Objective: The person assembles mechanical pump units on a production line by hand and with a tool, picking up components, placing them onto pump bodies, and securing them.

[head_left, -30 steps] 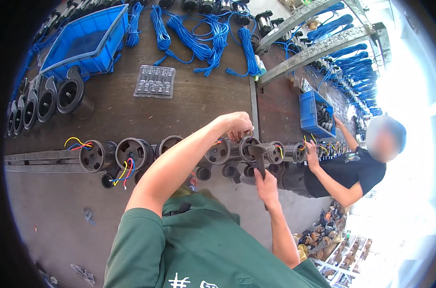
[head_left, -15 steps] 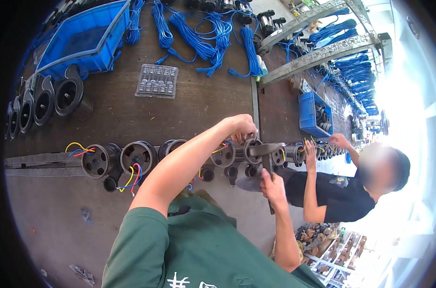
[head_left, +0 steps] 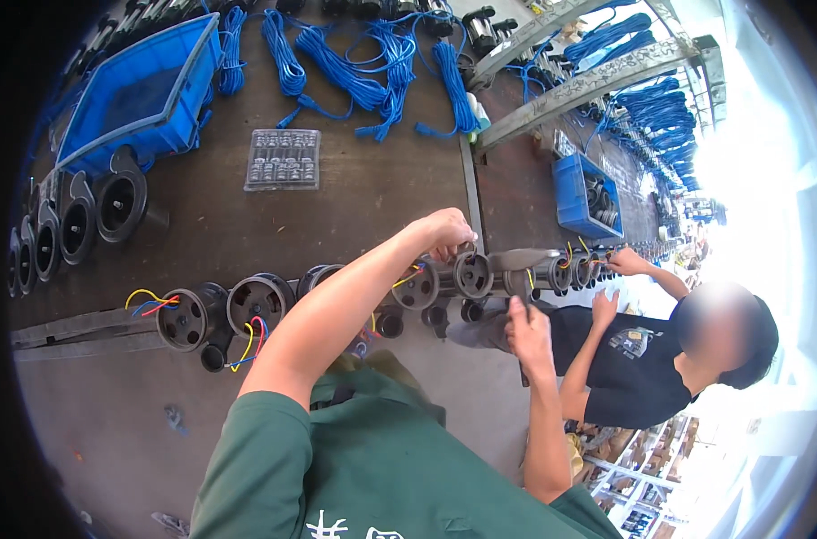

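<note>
My right hand [head_left: 531,338] is wrapped around the handle of a hammer [head_left: 522,260], whose head is raised just right of a round dark pump housing [head_left: 473,275]. At the top rim of that housing, my left hand [head_left: 451,234] has its fingers pinched together; what they hold is too small to make out. The housing lies on its side in a row along the table edge, its open round face toward me. Left of it is a similar housing [head_left: 415,287] with yellow and blue wires, partly behind my left forearm.
More wired housings [head_left: 182,319] line the table edge. On the dark table [head_left: 364,198] are a clear plastic tray [head_left: 283,160], a blue crate [head_left: 170,108], coiled blue cables [head_left: 346,67] and black volute casings [head_left: 121,202]. A co-worker [head_left: 638,359] works at the right.
The hammer has moved right and slightly up, away from the housing. My left hand stays at the housing's rim. The co-worker's hands have shifted, one reaching toward the row.
</note>
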`<state>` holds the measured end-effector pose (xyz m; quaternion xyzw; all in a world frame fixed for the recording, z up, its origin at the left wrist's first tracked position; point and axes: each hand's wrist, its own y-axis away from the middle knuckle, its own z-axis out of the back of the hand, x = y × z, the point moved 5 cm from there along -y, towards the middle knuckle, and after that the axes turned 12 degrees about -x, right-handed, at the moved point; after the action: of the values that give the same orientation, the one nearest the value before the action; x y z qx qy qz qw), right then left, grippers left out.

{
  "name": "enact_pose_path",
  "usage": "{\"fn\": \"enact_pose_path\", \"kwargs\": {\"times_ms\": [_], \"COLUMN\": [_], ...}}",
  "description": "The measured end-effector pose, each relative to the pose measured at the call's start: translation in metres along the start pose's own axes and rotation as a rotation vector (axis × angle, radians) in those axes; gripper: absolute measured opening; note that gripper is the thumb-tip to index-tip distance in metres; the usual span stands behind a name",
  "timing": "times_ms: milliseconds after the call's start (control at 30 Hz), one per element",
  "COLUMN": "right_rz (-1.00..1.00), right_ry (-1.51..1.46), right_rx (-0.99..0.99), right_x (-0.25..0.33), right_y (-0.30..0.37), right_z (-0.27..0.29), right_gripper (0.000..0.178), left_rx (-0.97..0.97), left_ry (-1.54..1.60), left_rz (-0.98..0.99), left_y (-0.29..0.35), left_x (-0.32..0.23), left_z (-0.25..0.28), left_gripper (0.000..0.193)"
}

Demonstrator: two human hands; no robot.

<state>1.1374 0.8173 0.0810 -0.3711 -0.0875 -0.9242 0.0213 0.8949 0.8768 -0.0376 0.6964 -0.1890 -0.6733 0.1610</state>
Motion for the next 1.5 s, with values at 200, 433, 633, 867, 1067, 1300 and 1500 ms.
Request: {"fn": "enact_pose_path", "kwargs": {"times_ms": [200,433,633,867,1067,1300,1500], "right_rz": [0.259,0.233,0.408,0.331,0.246,0.149,0.02], "right_ry": [0.267,0.143,0.297,-0.001,-0.218,-0.288,-0.344], "right_rx": [-0.153,-0.012,0.08,0.382,0.216,0.024,0.024], "right_x": [-0.047,-0.016,-0.063,-0.042,-0.037,-0.085,-0.126], "right_y": [0.022,-0.013,-0.02,-0.055,-0.061,-0.071,-0.056], "right_z": [-0.04,0.012,-0.021,0.027,0.128,0.151,0.135], "right_gripper": [0.044,0.045,0.044,0.048,0.037,0.039,0.042], "left_rx": [-0.043,-0.097,-0.188,-0.49,-0.768,-0.26,-0.362], "left_ry": [0.031,0.001,-0.022,-0.242,-1.107,-1.11,-0.783], "left_rz": [0.052,-0.008,0.032,-0.016,-0.755,-0.876,-0.924], "left_y": [0.007,0.019,0.027,0.056,0.064,-0.011,0.012], "left_x": [-0.008,-0.011,-0.012,-0.04,-0.12,-0.103,-0.106], "left_z": [-0.009,-0.004,-0.008,-0.018,-0.117,-0.167,-0.155], "left_gripper": [0.035,0.036,0.04,0.034,0.021,0.013,0.015]}}
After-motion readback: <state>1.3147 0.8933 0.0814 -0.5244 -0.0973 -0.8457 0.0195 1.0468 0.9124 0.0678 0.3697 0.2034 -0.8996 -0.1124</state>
